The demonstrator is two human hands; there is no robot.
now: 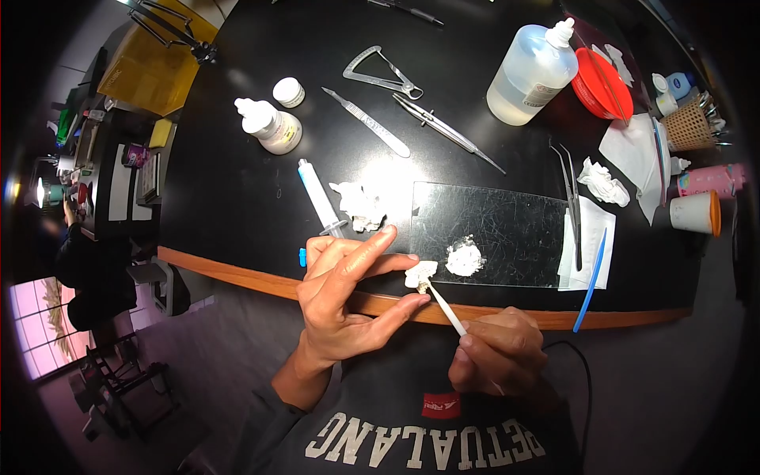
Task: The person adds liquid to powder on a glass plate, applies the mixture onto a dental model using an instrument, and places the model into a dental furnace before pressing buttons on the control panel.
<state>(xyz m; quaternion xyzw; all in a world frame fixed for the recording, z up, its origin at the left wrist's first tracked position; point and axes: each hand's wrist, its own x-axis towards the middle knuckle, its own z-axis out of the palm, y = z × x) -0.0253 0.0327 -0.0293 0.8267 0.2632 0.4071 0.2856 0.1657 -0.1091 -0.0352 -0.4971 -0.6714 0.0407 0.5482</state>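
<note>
Between thumb and forefinger, my left hand (pixel 344 293) pinches a small white lumpy piece (pixel 421 274) with a yellowish-brown patch underneath, over the table's front edge. My right hand (pixel 503 352) grips a slim white stick-like tool (pixel 449 311) like a pen; its tip meets the piece. Just beyond the piece, a mound of white paste or powder (pixel 465 257) sits on a scratched glass slab (pixel 507 229). Near my left hand lie a syringe (pixel 319 194) with a pale body and a crumpled white tissue (pixel 360 207).
Farther back are a dropper bottle (pixel 273 131), a small jar (pixel 289 93), a scalpel (pixel 368 123), a metal caliper (pixel 384 75) and a slim metal instrument (pixel 451 131). At right stand a large squeeze bottle (pixel 529 79), a red bowl (pixel 603 85), tweezers (pixel 574 210) and a blue stick (pixel 590 281).
</note>
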